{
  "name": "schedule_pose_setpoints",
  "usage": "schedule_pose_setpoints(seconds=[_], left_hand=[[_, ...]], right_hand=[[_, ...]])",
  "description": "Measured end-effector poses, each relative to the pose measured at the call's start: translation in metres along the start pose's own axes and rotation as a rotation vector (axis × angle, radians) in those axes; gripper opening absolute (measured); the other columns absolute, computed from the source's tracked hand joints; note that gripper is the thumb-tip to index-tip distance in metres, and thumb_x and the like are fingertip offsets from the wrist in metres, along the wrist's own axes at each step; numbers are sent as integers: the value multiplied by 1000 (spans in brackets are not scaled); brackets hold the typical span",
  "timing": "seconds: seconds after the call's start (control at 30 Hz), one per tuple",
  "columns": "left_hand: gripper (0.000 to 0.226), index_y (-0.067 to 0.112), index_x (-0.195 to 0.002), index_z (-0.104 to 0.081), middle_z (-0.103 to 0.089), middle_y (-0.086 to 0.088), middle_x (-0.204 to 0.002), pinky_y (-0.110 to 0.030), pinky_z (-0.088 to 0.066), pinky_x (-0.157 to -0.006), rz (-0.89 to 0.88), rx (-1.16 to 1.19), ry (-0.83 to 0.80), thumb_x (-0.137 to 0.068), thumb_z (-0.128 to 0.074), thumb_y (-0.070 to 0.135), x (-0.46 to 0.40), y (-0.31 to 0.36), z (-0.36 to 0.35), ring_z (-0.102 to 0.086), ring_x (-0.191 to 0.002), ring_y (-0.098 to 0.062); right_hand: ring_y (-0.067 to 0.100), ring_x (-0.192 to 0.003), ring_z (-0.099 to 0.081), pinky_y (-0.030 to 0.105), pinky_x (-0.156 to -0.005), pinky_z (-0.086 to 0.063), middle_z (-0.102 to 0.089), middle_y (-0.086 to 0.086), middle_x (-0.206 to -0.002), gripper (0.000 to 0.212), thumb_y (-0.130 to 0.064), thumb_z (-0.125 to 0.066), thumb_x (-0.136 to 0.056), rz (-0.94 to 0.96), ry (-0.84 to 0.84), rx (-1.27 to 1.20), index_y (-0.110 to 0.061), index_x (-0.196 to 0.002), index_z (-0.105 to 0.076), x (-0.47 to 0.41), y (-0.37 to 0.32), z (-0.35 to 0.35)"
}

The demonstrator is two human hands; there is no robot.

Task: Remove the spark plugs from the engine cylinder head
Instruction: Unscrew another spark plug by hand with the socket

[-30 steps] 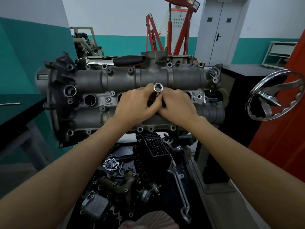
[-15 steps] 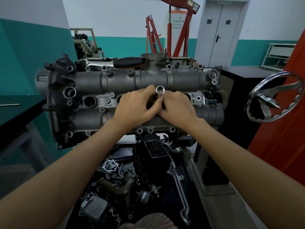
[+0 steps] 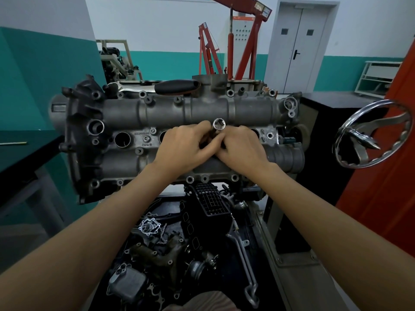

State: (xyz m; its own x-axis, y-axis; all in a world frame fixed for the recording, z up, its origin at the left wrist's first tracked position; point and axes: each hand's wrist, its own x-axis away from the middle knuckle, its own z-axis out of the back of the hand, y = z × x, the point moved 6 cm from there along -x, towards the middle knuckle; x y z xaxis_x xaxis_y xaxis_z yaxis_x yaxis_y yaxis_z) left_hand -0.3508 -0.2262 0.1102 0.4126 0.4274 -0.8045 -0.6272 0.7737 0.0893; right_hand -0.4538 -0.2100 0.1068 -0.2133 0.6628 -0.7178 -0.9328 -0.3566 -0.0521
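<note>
Nearest: a tray of loose engine parts below the forearms, dark, holding a gasket, a black intake manifold with grid mouth, and a bent metal pipe along its right side. A grey stand frame borders the tray on the right.

Middle: engine cylinder head, grey cast metal, lying across the view on its stand. Open round spark plug wells run along its middle row; one open well sits left of the hands. Left hand and right hand meet at the head's centre, fingers curled and pinching a spark plug socket that stands in a well between them, its bright open end up. No spark plug itself is visible.

On the head's far edge: a ratchet wrench, black handle, chrome shaft to the left.

Right: chrome handwheel, just beside an orange panel. Left: dark surface with a thin rod, close to the head's left end.

Far: red engine hoist, grey double door, white shelf unit, teal-and-white walls. Open floor lies between the head and the far wall.
</note>
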Motion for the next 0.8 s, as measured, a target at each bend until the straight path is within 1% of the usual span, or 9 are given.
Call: schedule_pose_setpoints(seconds=[0.07, 0.17, 0.2, 0.27, 0.37, 0.5, 0.6, 0.7, 0.8], left_hand=[[41, 9, -76, -51, -46, 9, -59, -27, -33, -45, 8, 36, 11, -85, -36, 46, 0, 1, 1, -49, -49, -19], [24, 22, -75, -39, -37, 15, -57, -24, -25, -44, 31, 47, 15, -89, -41, 41, -1, 0, 1, -45, -49, -18], [26, 22, -73, -42, -38, 15, -56, -24, -23, -44, 30, 42, 17, -90, -45, 40, -1, -1, 0, -48, -49, -20], [42, 13, -65, -54, -46, 7, -50, -25, -24, -49, 26, 29, 19, -89, -47, 47, -1, -3, 0, -53, -49, -24], [58, 8, -66, -64, -56, -5, -50, -26, -29, -50, 26, 32, 25, -85, -39, 57, -1, -4, 0, -54, -49, -25], [52, 7, -73, -55, -53, 1, -56, -31, -39, -47, 15, 34, 13, -85, -36, 54, -1, -1, 0, -53, -52, -24], [41, 9, -80, -54, -50, 6, -62, -28, -36, -47, 19, 34, 31, -86, -36, 46, -1, 1, 1, -53, -54, -23], [36, 17, -68, -50, -50, 3, -54, -28, -34, -49, 44, 53, 11, -89, -41, 45, -1, -3, -1, -54, -51, -25], [48, 11, -57, -54, -53, -6, -47, -29, -33, -48, 49, 51, 15, -87, -48, 48, -1, -6, 0, -52, -47, -27]], right_hand=[[24, -73, -56, 25, -61, -19, -65, 4, -85, 23, -30, -50, -87, 5, -13, 7, -9, -93, -57, -1, 0, -1], [23, -74, -58, 27, -60, -23, -65, 2, -85, 28, -35, -50, -87, -9, -10, -10, -9, -96, -52, -2, 2, -4], [23, -75, -59, 28, -62, -27, -66, 2, -84, 30, -37, -50, -87, -12, -16, 1, -9, -96, -54, -2, 2, -4], [24, -76, -61, 29, -68, -35, -68, 6, -80, 30, -39, -53, -86, 3, -18, 12, -11, -92, -63, -2, 0, -5], [30, -77, -59, 25, -65, -21, -68, 12, -80, 27, -30, -55, -87, 3, -14, 27, -6, -81, -67, -2, 0, -3], [29, -77, -57, 25, -63, -19, -66, 9, -86, 25, -29, -51, -89, 32, -14, 49, -7, -89, -62, 0, -1, -4], [24, -82, -59, 28, -69, -31, -66, 3, -93, 29, -34, -45, -89, 14, -26, 31, -9, -102, -53, -2, 3, -8], [22, -81, -60, 31, -75, -38, -67, 2, -89, 34, -41, -45, -88, 5, -33, 25, -11, -102, -54, -3, 3, -9], [27, -77, -60, 28, -66, -29, -68, 8, -80, 29, -38, -51, -87, 29, -8, 27, -12, -89, -65, -1, 0, -5]])
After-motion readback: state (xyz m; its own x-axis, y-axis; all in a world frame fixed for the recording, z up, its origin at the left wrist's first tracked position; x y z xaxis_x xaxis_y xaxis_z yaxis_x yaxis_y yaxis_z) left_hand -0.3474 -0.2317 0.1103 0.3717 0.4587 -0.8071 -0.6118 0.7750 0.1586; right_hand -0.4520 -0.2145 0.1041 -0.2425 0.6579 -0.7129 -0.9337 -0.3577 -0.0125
